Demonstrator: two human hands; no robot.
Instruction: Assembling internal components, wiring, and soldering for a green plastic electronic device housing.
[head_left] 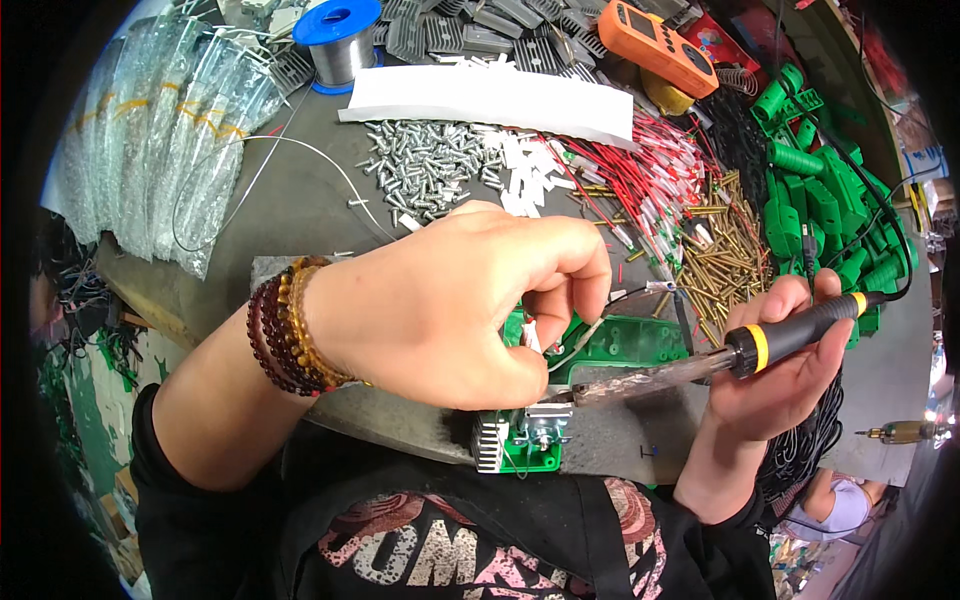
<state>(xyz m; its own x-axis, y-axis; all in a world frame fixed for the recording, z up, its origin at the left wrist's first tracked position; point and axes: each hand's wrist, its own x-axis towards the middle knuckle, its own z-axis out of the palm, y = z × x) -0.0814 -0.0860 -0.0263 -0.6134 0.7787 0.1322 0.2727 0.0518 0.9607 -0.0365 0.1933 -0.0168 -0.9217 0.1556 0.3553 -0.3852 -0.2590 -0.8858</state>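
In my right hand (pixel 765 405) rests a soldering iron (pixel 795 335) with a black and yellow handle, gripped between thumb and fingers. Its dark metal shaft points left, toward the fingers of my left hand (pixel 440 300). That left hand wears beaded bracelets and is closed in a pinch over an open green plastic housing (pixel 640 343). A small white piece (pixel 530 336) shows by its fingertips, but what exactly they pinch is hidden. Near the iron's tip are a metal bracket (pixel 545 425) and a pale wire (pixel 583 345) in the housing.
Beyond my hands lie piles of screws (pixel 425 165), brass pins (pixel 725 265) and red wires (pixel 640 160). A solder spool (pixel 345 60), a white strip (pixel 490 98) and an orange meter (pixel 655 48) stand farther back. Green housings (pixel 830 200) are heaped at right; plastic-wrapped bundles (pixel 165 130) lie left.
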